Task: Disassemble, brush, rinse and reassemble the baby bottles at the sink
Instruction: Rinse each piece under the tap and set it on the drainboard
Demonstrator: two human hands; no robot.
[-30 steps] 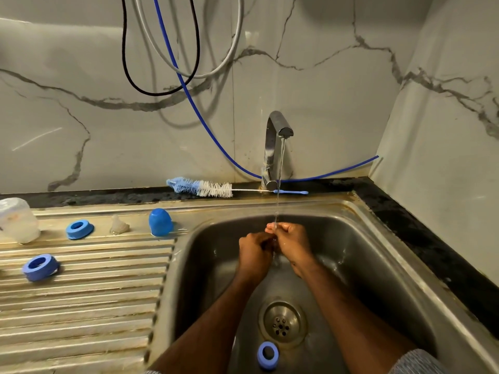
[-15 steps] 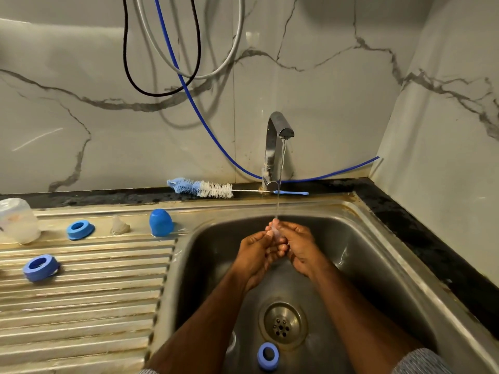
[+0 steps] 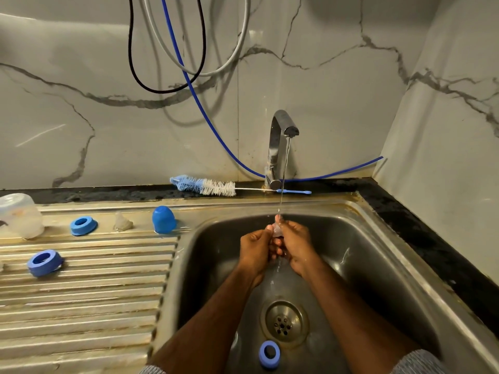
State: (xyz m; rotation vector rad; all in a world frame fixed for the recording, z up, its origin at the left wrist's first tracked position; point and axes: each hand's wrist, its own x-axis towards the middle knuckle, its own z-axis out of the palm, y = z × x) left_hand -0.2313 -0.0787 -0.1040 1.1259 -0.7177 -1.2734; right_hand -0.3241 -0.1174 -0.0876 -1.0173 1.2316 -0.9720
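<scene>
Hands rinsing: left hand (image 3: 256, 245) and right hand (image 3: 295, 245) both pinching small clear silicone teat (image 3: 277, 230) under thin tap stream, tip tilting toward 12 o'clock, letting water flush it above steel sink (image 3: 378, 265).

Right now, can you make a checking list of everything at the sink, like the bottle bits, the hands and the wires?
Surface: steel sink with ribbed draining board; tap running.
Job's things: clear teat held under the stream; blue ring in the basin near the drain; two blue rings, another clear teat, blue cap and clear bottle on the board; bottle brush on the back ledge.
Clutter: nothing seen.
Hands: left hand and right hand both grip the teat.
Cables: black, grey and blue hoses hang on the wall.
Surroundings: marble-look wall, dark counter edge.
</scene>
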